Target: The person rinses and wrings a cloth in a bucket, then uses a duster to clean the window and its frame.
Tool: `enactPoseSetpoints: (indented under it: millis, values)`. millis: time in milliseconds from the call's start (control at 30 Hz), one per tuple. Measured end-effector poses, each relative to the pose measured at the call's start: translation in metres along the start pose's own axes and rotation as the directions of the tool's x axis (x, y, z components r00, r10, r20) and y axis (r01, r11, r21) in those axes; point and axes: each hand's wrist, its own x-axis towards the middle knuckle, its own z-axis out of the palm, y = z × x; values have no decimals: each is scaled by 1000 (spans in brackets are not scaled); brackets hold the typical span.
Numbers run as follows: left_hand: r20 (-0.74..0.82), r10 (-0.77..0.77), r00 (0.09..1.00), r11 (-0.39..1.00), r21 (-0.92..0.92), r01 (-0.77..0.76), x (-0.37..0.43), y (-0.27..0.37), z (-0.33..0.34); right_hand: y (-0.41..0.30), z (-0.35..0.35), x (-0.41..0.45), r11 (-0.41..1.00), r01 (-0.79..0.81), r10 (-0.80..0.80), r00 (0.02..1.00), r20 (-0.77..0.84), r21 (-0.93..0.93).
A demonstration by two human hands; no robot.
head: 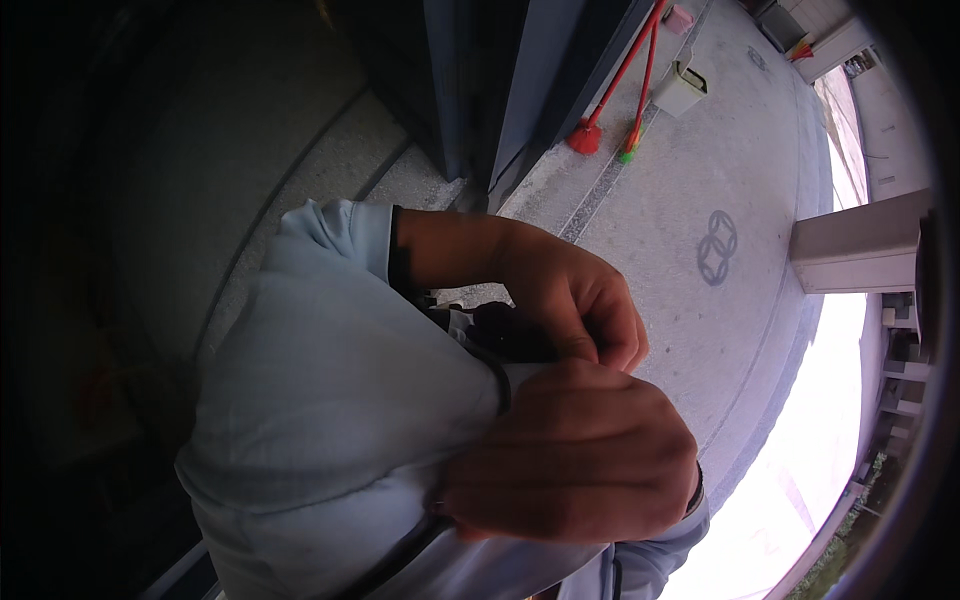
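Both my hands are at the front of a light blue garment [315, 375] with dark trim, which I am wearing. My left hand [581, 296] reaches in from the top of the picture, thumb and fingers bent together at the pulled-out cloth. Close against its fingertips is my right hand [577, 457], nearest the camera and slightly blurred. Its back faces up, and its fingers curl over the fabric toward my body. The cloth between the hands is mostly covered, so the exact pinch points are hidden. A dark shape [502, 330] below the left wrist is too dim to name.
A dark door or panel edge [480, 90] stands beside my left arm. Beyond it are a red-handled broom [585, 139], a second brush [631, 146] with a green tip, and a pale bin [679, 90]. A square pillar [855, 255] rises from the patterned floor [675, 315].
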Motion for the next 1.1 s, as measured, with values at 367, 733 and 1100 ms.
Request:
enactPoseSetpoints:
  millis: [367, 733, 1100]
  values:
    - [-41, 16, 999, 999, -28, -17, 95, -23, -143, 33, -181, -40, 997, 43, -44, 999, 4, 65]
    - [-140, 56, 989, 994, -89, -69, 163, -28, -277, 77, -345, -67, 997, -14, 20, 997, 79, -76]
    - [-219, 34, 975, 992, 126, -6, 244, -31, -359, 93, -466, -103, 972, -88, 22, 957, 289, 219]
